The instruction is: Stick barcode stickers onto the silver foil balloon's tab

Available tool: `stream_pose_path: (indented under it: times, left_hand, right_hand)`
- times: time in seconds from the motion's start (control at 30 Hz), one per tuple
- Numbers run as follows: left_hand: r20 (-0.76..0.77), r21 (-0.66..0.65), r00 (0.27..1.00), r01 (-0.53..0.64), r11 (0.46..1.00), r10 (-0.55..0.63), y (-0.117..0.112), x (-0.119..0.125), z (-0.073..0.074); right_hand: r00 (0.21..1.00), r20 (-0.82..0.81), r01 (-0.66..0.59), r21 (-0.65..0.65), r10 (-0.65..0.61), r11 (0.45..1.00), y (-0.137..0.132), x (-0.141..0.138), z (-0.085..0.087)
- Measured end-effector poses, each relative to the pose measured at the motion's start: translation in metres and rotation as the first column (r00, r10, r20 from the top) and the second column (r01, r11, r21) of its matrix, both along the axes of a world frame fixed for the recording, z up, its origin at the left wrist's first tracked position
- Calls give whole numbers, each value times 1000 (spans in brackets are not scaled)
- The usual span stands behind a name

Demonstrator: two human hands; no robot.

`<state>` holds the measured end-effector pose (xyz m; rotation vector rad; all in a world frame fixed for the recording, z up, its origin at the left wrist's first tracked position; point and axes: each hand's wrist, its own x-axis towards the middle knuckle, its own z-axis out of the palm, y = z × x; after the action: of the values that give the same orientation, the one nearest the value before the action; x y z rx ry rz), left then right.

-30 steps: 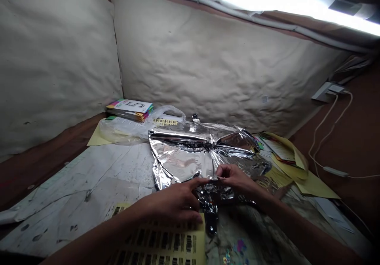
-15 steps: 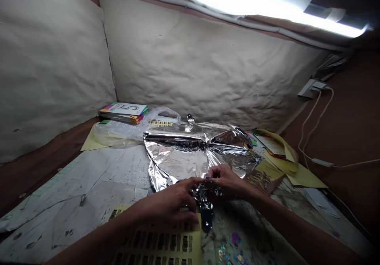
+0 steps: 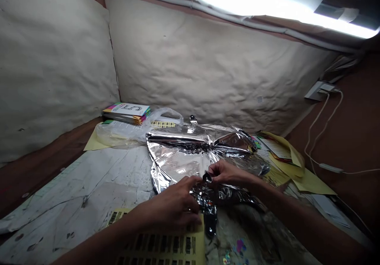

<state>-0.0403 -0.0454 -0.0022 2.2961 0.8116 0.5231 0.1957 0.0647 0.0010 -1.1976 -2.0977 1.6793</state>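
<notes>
A crumpled silver foil balloon (image 3: 190, 158) lies flat on the worktable (image 3: 89, 186) in front of me. My left hand (image 3: 172, 205) rests on its near edge, fingers curled and pressing the foil down. My right hand (image 3: 225, 174) pinches a small fold of foil near the balloon's middle, just beside my left fingertips. The balloon's narrow neck (image 3: 210, 217) points toward me between my wrists. A yellow sheet of barcode stickers (image 3: 166, 245) lies under my left wrist.
A clear plastic bag (image 3: 124, 130) and a stack of colourful cards (image 3: 127, 111) sit at the back left. Yellow papers (image 3: 291, 158) pile up at the right. A white cable (image 3: 323, 138) hangs from a wall socket (image 3: 322, 89). Padded cloth walls close the back.
My right hand has lifted its pinch of foil slightly, and my left fingertips have drawn closer to it. The view has shifted a little.
</notes>
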Motion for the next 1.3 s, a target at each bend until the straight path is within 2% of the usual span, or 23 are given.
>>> stream_pose_path:
  times: [0.1,0.23,0.4,0.5,0.7,0.83,0.93,1.0,1.1,1.2,1.3]
  left_hand:
    - [-13,-6,1000,2,1000,-2,1,0,-2]
    - [-12,-48,1000,-2,999,1,0,1,-5]
    - [-30,-139,999,-42,989,38,-2,1,-5]
    - [-26,-146,999,-47,988,44,-2,3,-3]
    - [-46,-77,998,-49,996,45,0,6,-8]
    - [-48,-37,999,-9,999,7,-1,9,-10]
    - [-46,-16,999,15,1000,-16,-2,12,-10]
    - [-43,-31,999,-11,999,9,-3,11,-9]
    - [-38,-94,995,-93,991,90,-2,7,-6]
    - [-30,-113,993,-117,987,114,0,3,-3]
    - [-23,-108,999,-43,993,40,-1,3,-1]
  right_hand:
    - [1000,-17,0,-18,-1,1000,-3,-3,-6]
    - [1000,-25,-9,-33,8,999,-6,-2,-6]
    - [998,28,-62,47,61,997,-9,-1,-5]
    - [996,65,-71,69,66,995,-8,0,-6]
    - [1000,0,-13,-69,13,998,-7,9,-10]
    - [999,2,-37,-96,38,995,-4,16,-15]
    - [997,-60,44,-73,-49,996,-1,16,-15]
    - [992,-92,77,-76,-84,994,0,14,-13]
    - [995,-93,36,-105,-45,994,-3,11,-10]
    - [992,-111,62,-28,-64,998,-10,6,-9]
    - [995,-64,82,141,-74,987,-17,2,-10]
